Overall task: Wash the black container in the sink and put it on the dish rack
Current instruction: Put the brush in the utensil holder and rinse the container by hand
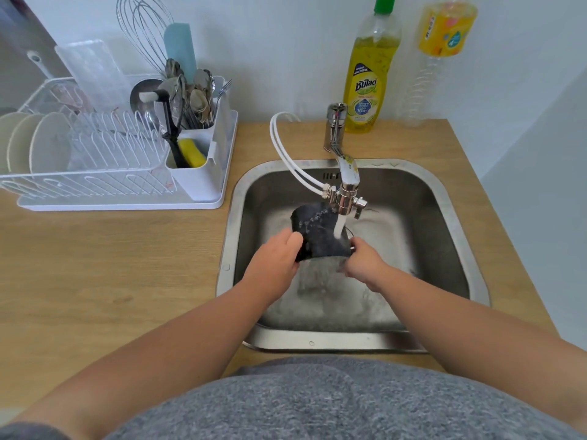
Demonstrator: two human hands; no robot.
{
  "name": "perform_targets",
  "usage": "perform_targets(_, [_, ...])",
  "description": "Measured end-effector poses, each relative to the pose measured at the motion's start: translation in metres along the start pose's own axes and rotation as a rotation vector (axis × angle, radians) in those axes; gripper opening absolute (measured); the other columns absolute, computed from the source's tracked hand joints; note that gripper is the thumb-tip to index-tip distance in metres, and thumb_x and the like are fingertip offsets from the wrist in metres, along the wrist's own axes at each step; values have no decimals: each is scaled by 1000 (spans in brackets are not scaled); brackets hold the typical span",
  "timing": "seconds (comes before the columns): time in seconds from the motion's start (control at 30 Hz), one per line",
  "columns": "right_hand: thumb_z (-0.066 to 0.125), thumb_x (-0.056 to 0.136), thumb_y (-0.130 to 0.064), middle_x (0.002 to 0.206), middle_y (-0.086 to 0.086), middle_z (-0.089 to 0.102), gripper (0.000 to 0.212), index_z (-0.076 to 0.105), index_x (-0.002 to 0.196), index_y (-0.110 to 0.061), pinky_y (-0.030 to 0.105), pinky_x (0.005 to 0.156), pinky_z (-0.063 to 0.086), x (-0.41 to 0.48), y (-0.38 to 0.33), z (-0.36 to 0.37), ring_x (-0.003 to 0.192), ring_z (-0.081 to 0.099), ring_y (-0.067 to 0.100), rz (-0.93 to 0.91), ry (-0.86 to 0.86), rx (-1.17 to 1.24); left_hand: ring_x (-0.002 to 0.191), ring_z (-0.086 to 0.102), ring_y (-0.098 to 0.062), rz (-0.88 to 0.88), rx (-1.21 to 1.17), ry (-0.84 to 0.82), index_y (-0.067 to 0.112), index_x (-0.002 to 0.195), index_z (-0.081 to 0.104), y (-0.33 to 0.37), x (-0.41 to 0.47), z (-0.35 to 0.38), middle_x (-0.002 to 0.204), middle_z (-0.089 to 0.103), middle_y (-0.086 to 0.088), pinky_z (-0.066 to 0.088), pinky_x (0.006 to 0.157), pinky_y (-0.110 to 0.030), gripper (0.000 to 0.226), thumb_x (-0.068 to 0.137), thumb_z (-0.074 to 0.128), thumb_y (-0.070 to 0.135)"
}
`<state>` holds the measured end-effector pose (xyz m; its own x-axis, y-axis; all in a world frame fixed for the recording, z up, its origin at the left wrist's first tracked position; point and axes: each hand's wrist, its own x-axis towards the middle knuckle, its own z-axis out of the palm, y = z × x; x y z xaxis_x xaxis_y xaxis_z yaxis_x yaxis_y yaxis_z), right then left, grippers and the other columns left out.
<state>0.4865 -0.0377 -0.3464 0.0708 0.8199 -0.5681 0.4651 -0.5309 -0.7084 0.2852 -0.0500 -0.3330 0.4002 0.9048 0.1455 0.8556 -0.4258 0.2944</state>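
Note:
The black container is held tilted over the steel sink, right under the faucet. A white stream of water runs from the spout onto its wet, bubble-flecked surface. My left hand grips its left side. My right hand holds its lower right edge. Water pours off the container's lower rim into the basin. The white dish rack stands on the counter to the left of the sink.
Three pale plates stand in the rack's left end. Its cutlery holder has spoons, a whisk, a black-handled tool and a yellow sponge. A yellow dish soap bottle and a clear bottle stand behind the sink by the wall.

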Motion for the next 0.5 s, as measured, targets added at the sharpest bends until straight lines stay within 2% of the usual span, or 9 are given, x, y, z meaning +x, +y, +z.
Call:
perform_targets(0.1, [54,80,2,87,9,57,29,46,101,-17,28,51,40,-3,1,2,70,53,22,-22,-13,-151,74,50,-28,-5,17,-28,15,86,40,-4,-2,1,90,50,-7,43,55,-38,27,78,65,6])
perform_targets(0.2, [60,76,1,90,12,64,28,51,99,-13,30,57,48,-5,3,-5,75,64,27,30,-54,-145,78,53,-22,-82,-152,-78,18,90,43,-2,-2,2,94,53,-2,48,63,-38,24,81,66,17])
perform_targets(0.3, [57,77,-9,74,8,68,11,59,88,-7,22,50,46,-10,8,-17,56,63,18,21,-18,-78,77,56,-19,-239,-391,-122,18,91,51,0,5,-3,87,59,-1,47,68,-35,24,78,69,24])
perform_targets(0.37, [56,79,-16,69,5,68,12,63,82,-7,24,53,46,-13,10,-25,52,59,15,3,8,-86,75,59,-21,-325,-499,-159,15,93,55,1,10,-4,85,63,-4,48,68,-36,23,78,70,23])
perform_targets(0.43, [56,79,-20,66,3,68,13,64,78,-10,26,55,46,-16,11,-28,51,59,15,-2,9,-83,74,58,-20,-408,-564,-187,15,99,57,2,13,-3,85,62,-1,47,66,-33,23,80,68,22])
perform_targets(0.5, [57,80,-23,65,2,68,14,64,76,-12,27,54,46,-18,11,-27,49,58,15,0,8,-67,69,56,-17,-491,-615,-204,18,102,56,2,16,-1,82,57,4,43,55,-26,23,82,66,22])
